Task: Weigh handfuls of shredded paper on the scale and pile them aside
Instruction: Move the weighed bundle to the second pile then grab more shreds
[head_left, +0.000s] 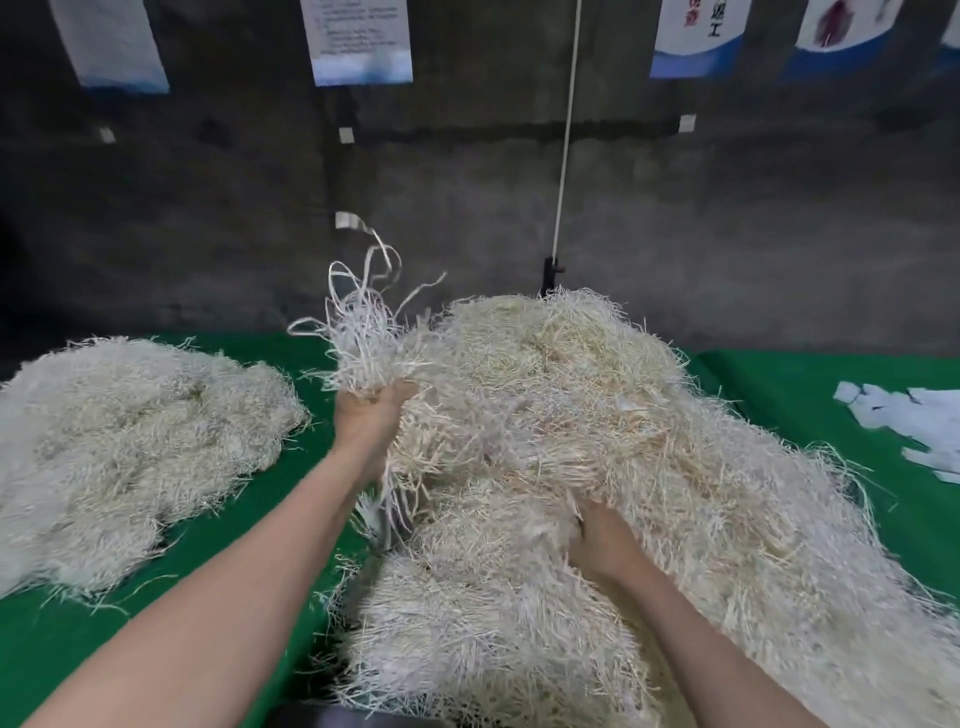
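1. Lying at mid-left of the frame: a smaller pile (130, 441) of pale shredded paper, low and spread out, on a green cover (62, 649). A strip of bare green separates it from the rest of the paper.
2. Left of centre: the left hand (371, 415), with its bare forearm reaching up from the lower left, is raised at the left flank of the main mass. Its fingers are curled round a tuft of shreds (363, 343). Long white strands stand up and loop above the fist, and a few hang below the wrist.
3. Centre to lower right: a large heap (597, 395) of shredded paper, cream on top and whiter near the bottom edge, taller than the left pile. The tuft touches its left slope.
4. Right of centre, lower: the right hand (602, 540) is pushed into the heap and only its back shows. The fingers are buried in shreds, so I cannot tell whether they are spread or gripping.
5. Upper centre: a white cord (566, 135) runs down the dark wall (208, 208) to behind the heap's peak.
6. Top edge: posters (358, 41) hang on the wall, their print blurred.
7. Mid-right edge: flat white paper pieces (914, 421) lie on the green cover, apart from the heap.
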